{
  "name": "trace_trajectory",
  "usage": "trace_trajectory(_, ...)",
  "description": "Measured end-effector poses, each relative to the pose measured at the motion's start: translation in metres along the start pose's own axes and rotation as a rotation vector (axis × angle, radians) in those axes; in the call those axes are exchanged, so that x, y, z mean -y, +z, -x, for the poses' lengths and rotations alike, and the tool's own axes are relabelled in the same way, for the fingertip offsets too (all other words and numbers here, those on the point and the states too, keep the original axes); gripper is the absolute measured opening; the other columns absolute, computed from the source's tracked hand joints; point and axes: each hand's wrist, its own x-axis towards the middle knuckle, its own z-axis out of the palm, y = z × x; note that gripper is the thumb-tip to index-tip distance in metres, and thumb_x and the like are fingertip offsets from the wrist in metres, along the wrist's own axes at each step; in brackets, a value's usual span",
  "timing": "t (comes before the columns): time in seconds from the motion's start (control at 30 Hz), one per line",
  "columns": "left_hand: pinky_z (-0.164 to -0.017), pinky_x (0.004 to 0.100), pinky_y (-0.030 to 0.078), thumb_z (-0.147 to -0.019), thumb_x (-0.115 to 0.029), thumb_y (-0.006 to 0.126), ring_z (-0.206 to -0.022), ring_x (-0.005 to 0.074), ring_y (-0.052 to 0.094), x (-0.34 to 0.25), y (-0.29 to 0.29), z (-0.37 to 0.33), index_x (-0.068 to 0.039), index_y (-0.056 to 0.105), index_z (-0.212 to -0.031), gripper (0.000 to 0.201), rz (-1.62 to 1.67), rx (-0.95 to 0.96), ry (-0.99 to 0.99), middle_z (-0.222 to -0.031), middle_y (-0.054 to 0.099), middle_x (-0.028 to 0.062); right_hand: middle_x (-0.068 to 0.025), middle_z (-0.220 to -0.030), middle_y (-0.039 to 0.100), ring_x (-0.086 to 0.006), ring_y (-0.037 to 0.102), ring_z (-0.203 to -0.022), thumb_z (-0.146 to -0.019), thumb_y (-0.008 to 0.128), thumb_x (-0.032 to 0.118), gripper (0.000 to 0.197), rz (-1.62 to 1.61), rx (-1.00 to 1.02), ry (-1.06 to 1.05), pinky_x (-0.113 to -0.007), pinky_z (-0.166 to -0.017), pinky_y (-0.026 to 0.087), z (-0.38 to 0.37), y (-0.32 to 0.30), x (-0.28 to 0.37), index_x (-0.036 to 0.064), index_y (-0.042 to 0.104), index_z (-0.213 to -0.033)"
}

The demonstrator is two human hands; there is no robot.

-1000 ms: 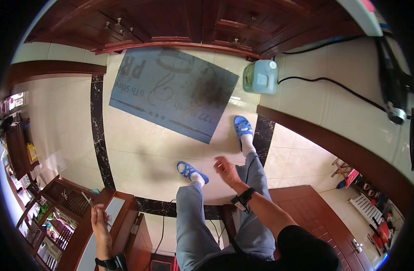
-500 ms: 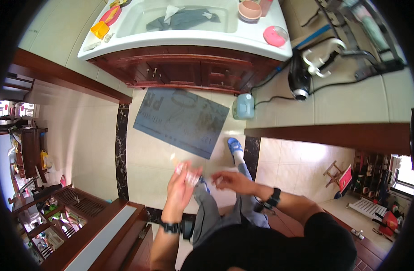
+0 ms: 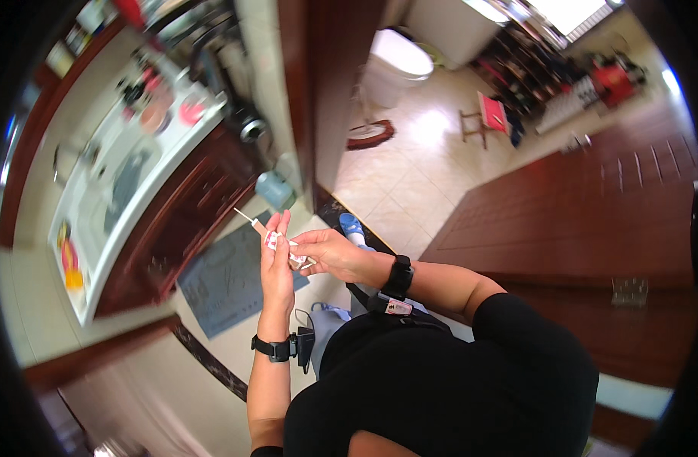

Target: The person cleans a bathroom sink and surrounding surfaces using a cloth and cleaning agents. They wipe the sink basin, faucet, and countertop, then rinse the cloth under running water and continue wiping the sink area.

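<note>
Both hands meet around a slim pale tube-like thing with a pink-and-white label (image 3: 271, 239). Its narrow front part is tan, and a thin white rod sticks out toward the washbasin cabinet. I cannot tell its exact kind. My left hand (image 3: 277, 266) has the thing lying across its palm under the thumb, with some fingers stretched upward. My right hand (image 3: 330, 253) has thumb and fingers closed on the label end, near the left palm. The fingers hide part of this end.
Left is a white washbasin (image 3: 155, 164) on a dark red cabinet (image 3: 189, 206), with a grey cloth (image 3: 128, 179) inside. A grey mat (image 3: 219, 278) and a blue container (image 3: 274, 189) are on the floor. At right stands a brown door (image 3: 570, 221); beyond the doorway, a folding stool (image 3: 490, 114).
My view has swung right, toward the doorway. My right hand, apart from the left before, has come over and closed on the labelled thing. The thing's thin rod now shows clearly.
</note>
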Motion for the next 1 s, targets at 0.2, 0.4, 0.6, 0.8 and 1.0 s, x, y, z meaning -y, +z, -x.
trace_trajectory(0.2,-0.114,0.0327,0.033,-0.109,-0.021,0.042,-0.14,0.0195,0.043,0.019,0.1,-0.077,-0.002,0.033,-0.152,0.048,0.053,0.311,-0.173,-0.157,0.043,0.0119,-0.003,-0.111,0.066,-0.0136,0.065,-0.099,-0.101,0.063,0.02,0.017,-0.152,-0.255,-0.209,-0.033,-0.083,0.056,0.042,-0.081,0.052,0.0109,0.061,-0.116)
trace_trajectory(0.4,-0.111,0.0325,0.04,-0.108,-0.019,0.045,-0.135,0.0201,0.049,0.042,0.237,-0.159,-0.002,0.036,-0.15,0.046,0.023,0.418,-0.259,-0.154,0.047,0.0128,-0.0086,-0.103,0.067,-0.0218,0.068,-0.096,-0.098,0.064,0.009,0.016,-0.541,-0.299,-0.38,-0.039,-0.083,0.059,0.073,-0.192,0.128,0.0058,0.059,-0.113)
trace_trajectory(0.6,-0.105,0.0317,0.046,-0.106,-0.015,0.052,-0.126,0.0183,0.056,0.083,0.365,-0.258,-0.006,0.038,-0.15,0.047,0.088,0.501,-0.437,-0.15,0.05,0.0103,-0.0075,-0.101,0.069,-0.0193,0.068,-0.092,-0.093,0.068,0.004,0.009,-0.656,-0.436,-0.52,-0.033,-0.084,0.056,0.087,-0.32,0.214,0.0049,0.066,-0.102)
trace_trajectory(0.8,-0.092,0.0334,0.054,-0.101,-0.021,0.063,-0.113,0.0203,0.064,0.099,0.43,-0.349,-0.008,0.049,-0.141,0.044,0.059,0.272,-0.433,-0.131,0.063,0.0105,-0.0096,-0.103,0.068,-0.02,0.067,-0.092,-0.09,0.069,-0.002,0.015,-0.754,-0.603,-0.638,-0.03,-0.088,0.057,0.074,-0.45,0.299,0.0025,0.064,-0.103)
trace_trajectory(1.0,-0.061,0.0344,0.059,-0.1,-0.026,0.065,-0.068,0.0168,0.065,0.126,0.37,-0.471,-0.009,0.065,-0.1,0.017,0.327,-0.203,-0.518,-0.08,0.067,0.0036,-0.0093,-0.105,0.065,-0.019,0.064,-0.098,-0.092,0.068,-0.001,0.016,-0.754,-0.656,-0.772,-0.029,-0.092,0.057,0.05,-0.551,0.383,-0.0003,0.061,-0.106)
